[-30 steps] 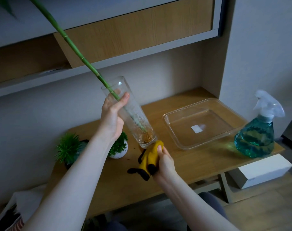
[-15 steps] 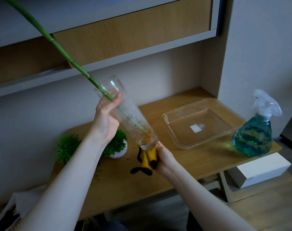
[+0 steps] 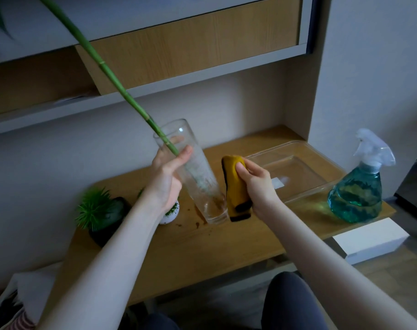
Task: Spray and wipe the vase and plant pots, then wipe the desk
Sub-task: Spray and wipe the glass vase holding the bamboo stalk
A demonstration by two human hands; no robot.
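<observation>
One glass vase (image 3: 193,172), one yellow cloth (image 3: 236,186), one spray bottle (image 3: 356,186), one clear tray (image 3: 295,151) and two small potted plants sit in view: a spiky one in a dark pot (image 3: 100,210) and a rounder one in a white pot (image 3: 170,214), half hidden behind the left wrist. The left hand (image 3: 165,177) grasps the vase around its upper half, holding it tilted above the desk (image 3: 202,246), base lowest. The right hand (image 3: 256,184) is clenched on the cloth, held against the vase's lower right side. A long green stalk (image 3: 102,65) leans out of the vase mouth toward the upper left, crossing the shelf (image 3: 202,44). The glass looks cloudy, with brownish residue near the base; dark specks dot the desk beneath.
</observation>
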